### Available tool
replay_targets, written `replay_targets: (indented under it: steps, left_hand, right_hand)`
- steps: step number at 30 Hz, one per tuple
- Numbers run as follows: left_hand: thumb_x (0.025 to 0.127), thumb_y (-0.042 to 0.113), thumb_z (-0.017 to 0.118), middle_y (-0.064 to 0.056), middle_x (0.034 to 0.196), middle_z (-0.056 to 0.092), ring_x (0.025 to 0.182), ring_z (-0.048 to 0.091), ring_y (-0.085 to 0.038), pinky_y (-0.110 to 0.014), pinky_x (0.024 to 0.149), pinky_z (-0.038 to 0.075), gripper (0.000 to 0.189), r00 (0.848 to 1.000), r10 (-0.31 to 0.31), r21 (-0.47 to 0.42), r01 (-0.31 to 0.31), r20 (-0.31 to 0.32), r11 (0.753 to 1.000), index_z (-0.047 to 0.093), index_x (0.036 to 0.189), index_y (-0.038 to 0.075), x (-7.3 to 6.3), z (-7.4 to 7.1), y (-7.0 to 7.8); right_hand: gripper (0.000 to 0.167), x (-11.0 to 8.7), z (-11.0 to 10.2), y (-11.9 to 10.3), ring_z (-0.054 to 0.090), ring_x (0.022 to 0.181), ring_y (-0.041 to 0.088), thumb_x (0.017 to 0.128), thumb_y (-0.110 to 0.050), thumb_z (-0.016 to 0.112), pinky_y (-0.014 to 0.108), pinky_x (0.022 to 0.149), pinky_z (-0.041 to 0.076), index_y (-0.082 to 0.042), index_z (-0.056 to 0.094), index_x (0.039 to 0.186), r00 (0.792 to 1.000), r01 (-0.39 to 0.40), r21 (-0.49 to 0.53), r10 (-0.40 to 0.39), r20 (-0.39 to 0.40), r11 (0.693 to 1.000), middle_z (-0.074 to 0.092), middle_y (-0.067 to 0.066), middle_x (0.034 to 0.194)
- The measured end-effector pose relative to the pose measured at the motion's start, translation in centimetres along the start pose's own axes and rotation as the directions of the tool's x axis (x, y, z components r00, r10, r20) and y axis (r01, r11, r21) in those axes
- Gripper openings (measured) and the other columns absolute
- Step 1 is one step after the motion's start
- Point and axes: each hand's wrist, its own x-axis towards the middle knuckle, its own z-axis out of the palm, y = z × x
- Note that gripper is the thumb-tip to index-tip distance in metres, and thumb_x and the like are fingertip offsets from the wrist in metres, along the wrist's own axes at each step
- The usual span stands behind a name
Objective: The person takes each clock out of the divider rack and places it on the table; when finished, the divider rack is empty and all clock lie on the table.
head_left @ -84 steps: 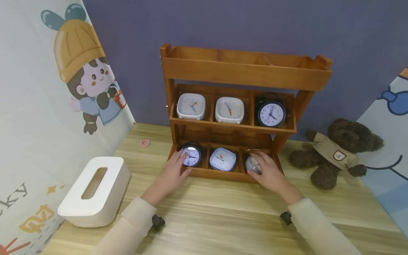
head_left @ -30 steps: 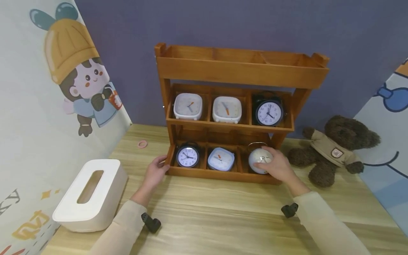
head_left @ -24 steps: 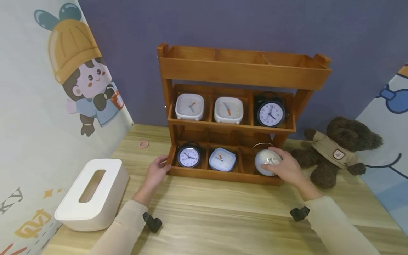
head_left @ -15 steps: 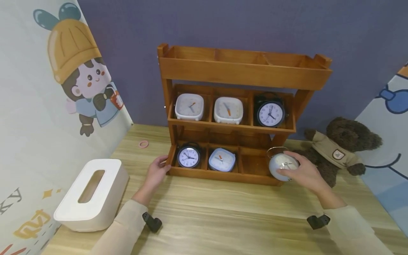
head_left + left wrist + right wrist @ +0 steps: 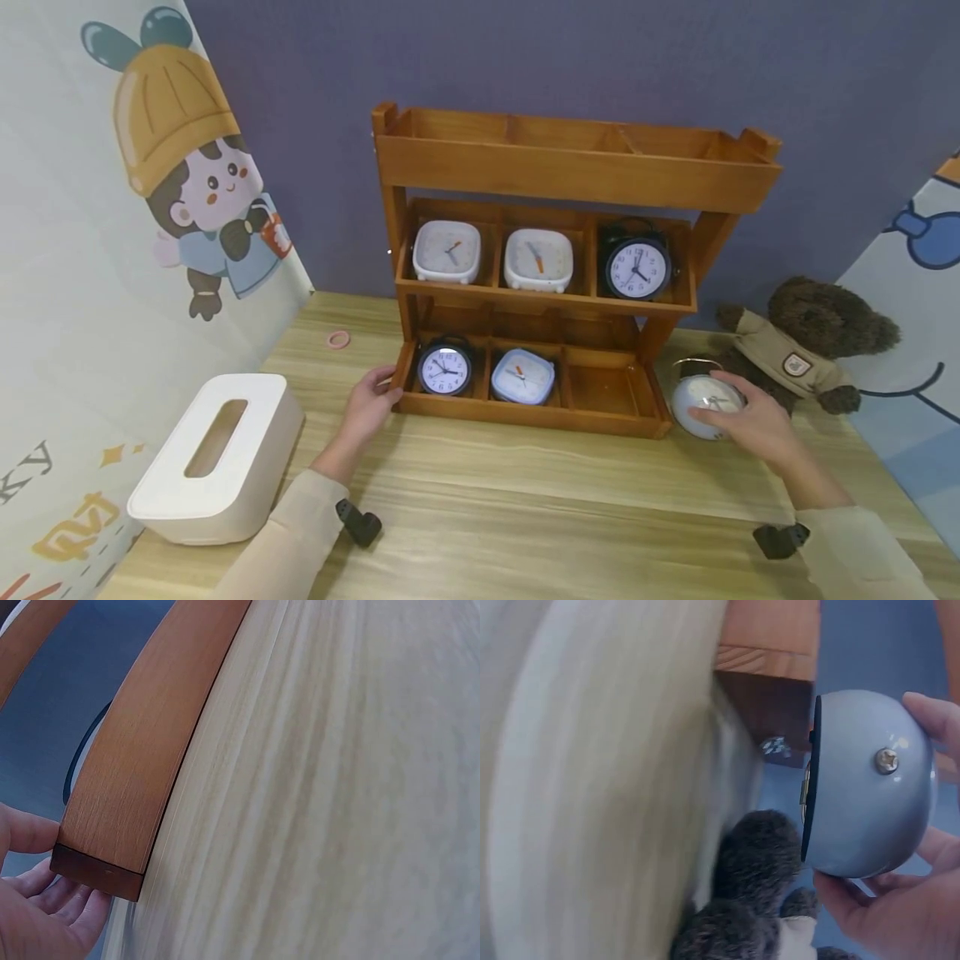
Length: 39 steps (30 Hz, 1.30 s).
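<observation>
My right hand point(image 5: 753, 417) grips a round, pale blue-grey clock point(image 5: 703, 406) with a thin wire handle, just off the right end of the wooden rack point(image 5: 570, 171). In the right wrist view, thumb and fingers curl around its domed shell point(image 5: 870, 787), which bears a screw. At the rack's bottom left corner, my left hand point(image 5: 365, 408) holds the end, thumb on one side and fingers on the other, as the left wrist view shows. Along the bottom tier sit a black round clock point(image 5: 444, 369) and a blue square clock point(image 5: 522, 377).
The middle tier holds two white square clocks point(image 5: 447, 251) point(image 5: 538, 259) and a black alarm clock point(image 5: 638, 268). A brown teddy bear point(image 5: 813, 325) sits right of the rack, close behind my right hand. A white tissue box point(image 5: 225, 450) and a pink ring point(image 5: 338, 339) lie left.
My right hand has lifted the round clock from the bottom tier's right compartment and carried it right, past the rack's end. My left hand went from the black clock to the rack's left corner.
</observation>
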Motion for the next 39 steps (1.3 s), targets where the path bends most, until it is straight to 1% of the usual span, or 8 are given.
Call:
replay_targets:
  steps: [4,7,10,14,18,28,35,39]
  left_hand:
    - [0.091,-0.006,0.054,-0.032,0.137,0.045,0.125,0.046,-0.043,-0.049,0.100,0.043,0.047,1.000,0.004,0.008,-0.004,0.000,1.000,0.044,0.137,-0.009,0.0,0.0,0.1]
    - [0.091,-0.007,0.054,-0.032,0.138,0.045,0.126,0.045,-0.043,-0.049,0.100,0.043,0.047,1.000,0.006,0.009,-0.006,0.000,1.000,0.044,0.137,-0.010,-0.1,0.0,0.1]
    - [0.091,-0.007,0.054,-0.032,0.138,0.045,0.126,0.045,-0.043,-0.049,0.101,0.043,0.047,1.000,0.009,0.008,-0.009,0.004,1.000,0.043,0.137,-0.011,-0.1,0.0,0.0]
    - [0.091,-0.008,0.054,-0.032,0.138,0.044,0.126,0.045,-0.043,-0.048,0.101,0.042,0.046,1.000,0.010,-0.002,-0.010,0.002,1.000,0.044,0.136,-0.011,-0.1,0.0,0.0]
    - [0.091,-0.007,0.054,-0.032,0.138,0.045,0.125,0.046,-0.043,-0.048,0.101,0.043,0.047,1.000,0.009,0.004,-0.009,-0.001,1.000,0.044,0.137,-0.010,0.0,0.0,0.0]
    - [0.091,-0.006,0.056,-0.031,0.137,0.047,0.124,0.047,-0.042,-0.049,0.100,0.043,0.047,1.000,-0.002,0.004,0.002,-0.018,1.000,0.045,0.136,-0.009,0.0,0.0,-0.1]
    - [0.091,-0.006,0.055,-0.031,0.135,0.047,0.124,0.047,-0.043,-0.049,0.100,0.043,0.047,1.000,0.002,0.003,-0.002,-0.013,1.000,0.045,0.136,-0.010,-0.1,0.0,-0.1]
    - [0.090,-0.008,0.055,-0.032,0.134,0.048,0.124,0.047,-0.043,-0.049,0.099,0.044,0.047,1.000,0.003,-0.009,-0.003,-0.009,1.000,0.045,0.136,-0.010,-0.1,-0.1,-0.2]
  right_hand:
    - [0.092,0.3,0.5,0.9,0.050,0.105,0.051,0.087,-0.048,0.070,0.057,0.073,0.046,0.003,0.026,0.150,0.999,-0.022,-0.014,0.023,0.026,1.000,0.043,0.040,0.130]
    - [0.093,0.6,1.0,1.5,0.045,0.111,0.056,0.086,-0.050,0.070,0.061,0.077,0.044,0.003,0.027,0.150,0.999,-0.037,-0.020,0.037,0.038,0.999,0.040,0.041,0.133]
    - [0.092,0.9,1.6,2.0,0.044,0.112,0.057,0.086,-0.050,0.070,0.063,0.080,0.042,0.003,0.029,0.148,0.999,-0.041,-0.032,0.042,0.033,0.999,0.041,0.041,0.133]
    - [0.092,1.3,2.2,2.4,0.046,0.111,0.055,0.086,-0.050,0.070,0.061,0.080,0.043,0.005,0.030,0.147,0.999,-0.037,-0.024,0.038,0.028,0.999,0.044,0.040,0.130]
    - [0.093,1.9,2.5,2.7,0.046,0.111,0.054,0.086,-0.050,0.069,0.061,0.080,0.043,0.006,0.027,0.148,0.998,-0.046,-0.002,0.046,0.034,0.999,0.043,0.040,0.131]
    - [0.093,2.9,2.8,3.0,0.049,0.107,0.049,0.085,-0.044,0.073,0.056,0.080,0.043,0.008,0.027,0.147,0.999,-0.040,0.019,0.040,0.021,0.999,0.047,0.039,0.126]
    - [0.092,3.1,3.1,3.1,0.052,0.101,0.044,0.084,-0.040,0.075,0.043,0.072,0.043,0.008,0.027,0.146,0.999,-0.043,0.034,0.043,0.014,0.998,0.049,0.037,0.122]
    - [0.093,3.1,3.0,3.2,0.051,0.102,0.045,0.085,-0.040,0.074,0.044,0.073,0.043,0.010,0.025,0.146,0.999,-0.042,0.059,0.040,0.028,0.997,0.047,0.038,0.123]
